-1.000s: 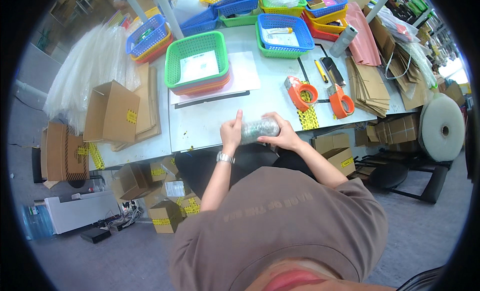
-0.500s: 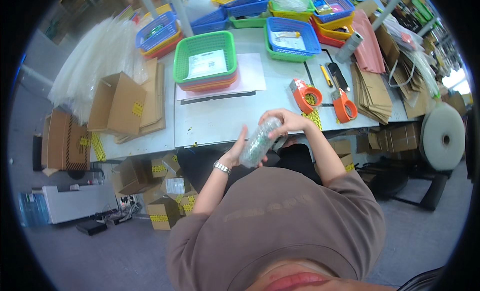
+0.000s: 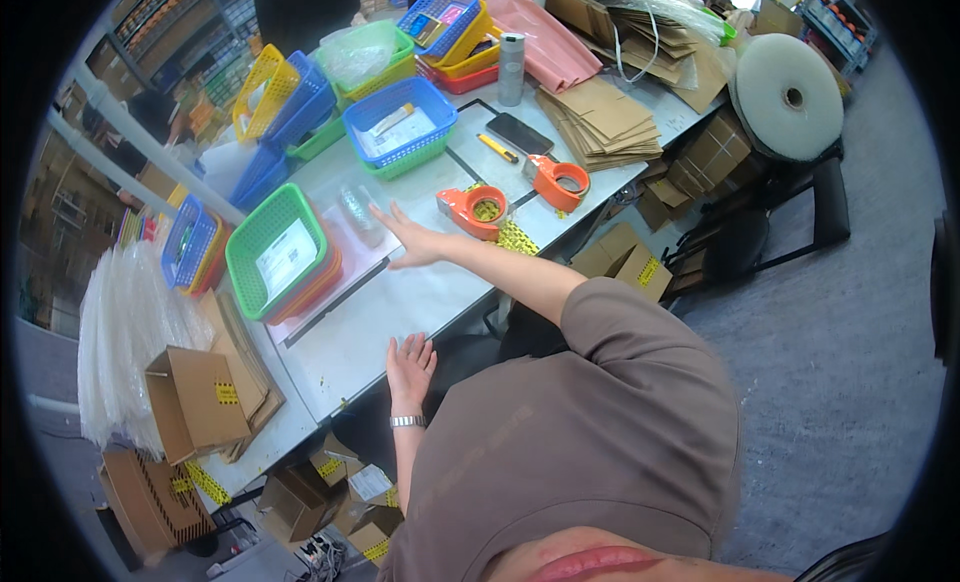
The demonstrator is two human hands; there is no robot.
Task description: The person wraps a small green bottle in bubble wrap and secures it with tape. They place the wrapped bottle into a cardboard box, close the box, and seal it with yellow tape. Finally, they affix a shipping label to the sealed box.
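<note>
My right hand [image 3: 412, 237] reaches over the table [image 3: 342, 357] with fingers spread, holding nothing. Just beyond its fingertips a bubble-wrapped roll-shaped item [image 3: 357, 208] lies on white paper, beside the stack of green and red baskets [image 3: 243, 257] with a printed slip inside; I cannot tell if my fingers touch it. My left hand [image 3: 410, 367] is open and palm up at the table's front edge, empty. To the right of my right hand are two orange tape dispensers [image 3: 458, 204] [image 3: 545, 172], a yellow cutter [image 3: 497, 149] and a black phone [image 3: 520, 133].
Stacked coloured baskets [image 3: 395, 112] line the back, with a grey bottle [image 3: 510, 72]. Cardboard sheets [image 3: 600, 122] and a large white roll [image 3: 760, 92] are at right; bubble wrap [image 3: 130, 352] and an open box [image 3: 185, 402] at left. Dark-clothed people [image 3: 305, 4] stand behind.
The wrapped item has left my hands and lies farther back by the baskets. My right hand has stretched forward and opened; my left has opened lower down. The view has turned to the right.
</note>
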